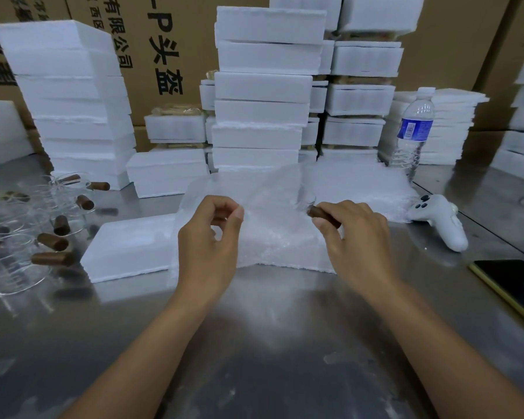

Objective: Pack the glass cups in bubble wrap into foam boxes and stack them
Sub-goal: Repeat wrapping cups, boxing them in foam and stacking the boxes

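Observation:
My left hand (208, 237) pinches the near edge of a clear bubble wrap sheet (254, 189) that is raised over a white foam box (127, 252) on the steel table. My right hand (354, 234) grips the brown wooden handle (316, 211) of a glass cup (304, 195), which is half hidden behind the wrap. Several more glass cups with brown handles (28, 231) stand at the left. Stacks of foam boxes (260, 92) rise behind.
A water bottle (413, 128) stands at the right. A white controller (439, 219) and a dark phone (515, 282) lie near the right edge. More bubble wrap (360, 186) is piled behind my right hand. Cardboard cartons (164, 49) form the back wall.

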`<state>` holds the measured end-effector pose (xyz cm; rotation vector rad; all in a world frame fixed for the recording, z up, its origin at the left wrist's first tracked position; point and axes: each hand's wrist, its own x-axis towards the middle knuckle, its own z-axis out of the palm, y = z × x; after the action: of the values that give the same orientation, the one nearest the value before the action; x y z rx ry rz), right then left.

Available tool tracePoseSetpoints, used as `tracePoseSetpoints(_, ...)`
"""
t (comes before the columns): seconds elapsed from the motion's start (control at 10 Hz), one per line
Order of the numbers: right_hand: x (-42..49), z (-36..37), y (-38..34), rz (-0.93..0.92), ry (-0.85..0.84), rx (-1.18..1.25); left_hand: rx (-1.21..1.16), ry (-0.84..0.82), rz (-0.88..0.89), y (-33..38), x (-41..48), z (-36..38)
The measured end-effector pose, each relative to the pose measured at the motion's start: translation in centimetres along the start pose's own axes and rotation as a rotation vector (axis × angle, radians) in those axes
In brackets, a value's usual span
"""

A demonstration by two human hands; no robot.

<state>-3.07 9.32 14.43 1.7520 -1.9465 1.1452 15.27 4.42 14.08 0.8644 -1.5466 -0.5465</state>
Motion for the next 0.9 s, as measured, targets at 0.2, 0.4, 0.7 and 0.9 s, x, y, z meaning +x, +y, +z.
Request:
tracePoseSetpoints(0.2, -0.4, -0.4, -1.2, -0.013, -0.1, 0.103, 0.039, -0.115, 0.266, 1.0, -0.9, 0.1)
tracePoseSetpoints(0.4, 0.4, -0.7, -1.1, 0.133, -0.306, 0.254, 0.159, -0.179, 0.468, 1.0, -1.5, 0.4)
tracePoseSetpoints(0.7, -0.2, -0.8, -1.3, 0.357, -0.269, 0.887, 0.093, -0.028, 0.451, 1.4, -1.3, -0.3)
tracePoseSetpoints(0.9, -0.1, -0.9, -1.7, 0.327, -0.38, 0.939, -0.041, 0.129, -0.128, 1.0, 1.3, -2.9)
